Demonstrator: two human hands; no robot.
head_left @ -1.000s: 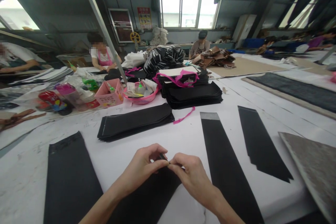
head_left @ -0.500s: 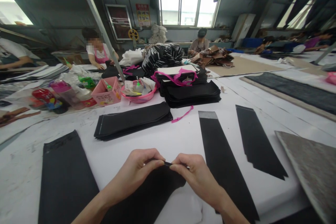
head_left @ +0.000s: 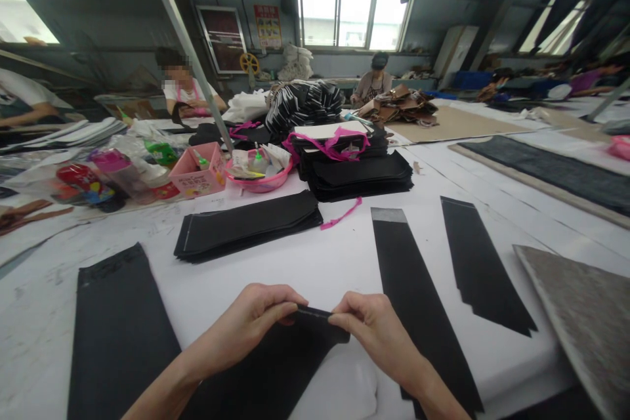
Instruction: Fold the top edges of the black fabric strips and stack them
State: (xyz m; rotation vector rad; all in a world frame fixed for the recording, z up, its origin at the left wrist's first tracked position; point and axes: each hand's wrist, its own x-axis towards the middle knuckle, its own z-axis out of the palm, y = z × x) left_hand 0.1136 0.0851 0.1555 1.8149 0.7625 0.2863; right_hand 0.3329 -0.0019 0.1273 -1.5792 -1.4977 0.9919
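Observation:
Between thumb and fingers, my left hand (head_left: 260, 318) pinches the far edge of a black piece (head_left: 275, 367). My right hand (head_left: 367, 318) pinches the same edge near its right corner. A short stretch of the edge shows between the hands, with a thin pale line along it. The rest of the piece hangs toward me, partly hidden by my left forearm. To the left lies a wide black panel (head_left: 118, 335). On the right are a long black strip (head_left: 418, 302) with a grey end and a notched black piece (head_left: 485, 262).
Beyond my hands lies a stack of black pieces (head_left: 251, 223), with a taller stack (head_left: 359, 174) behind it. A pink basket (head_left: 260, 180) and pink box (head_left: 199, 170) stand at the back left. A grey-brown sheet (head_left: 581, 308) is at right. People sit farther back.
My hands have moved apart along the edge, so more of it shows between them. At the back left, a person's hands and posture have shifted.

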